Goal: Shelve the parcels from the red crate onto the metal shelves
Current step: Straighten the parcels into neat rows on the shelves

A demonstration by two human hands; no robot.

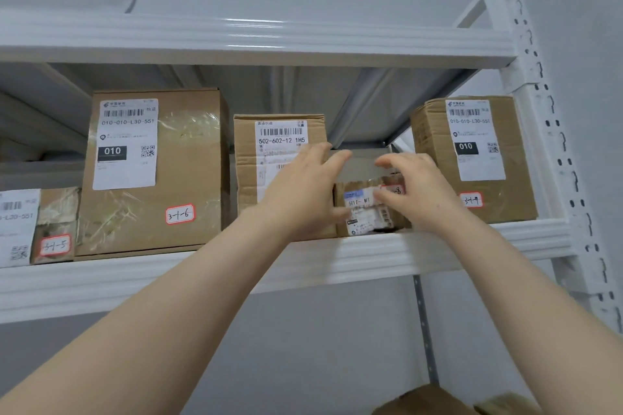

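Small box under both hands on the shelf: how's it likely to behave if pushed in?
Likely stiff: small box is taped cardboard, square-edged. Low and squat, so unlikely to tip. Should slide easily on the smooth painted shelf.

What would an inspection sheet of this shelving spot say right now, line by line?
Surface: white metal shelf, parcels standing along its front edge.
Job's things: small parcel on the shelf between box 502-602-12 and box 3-1-9; box 3-1-6 and box 3-1-5 further left.
Clutter: cardboard boxes at the bottom edge.
Grippers: left hand and right hand both hold the small parcel.
Cables: nothing seen.
Surroundings: upper shelf, perforated upright; red crate not in view.
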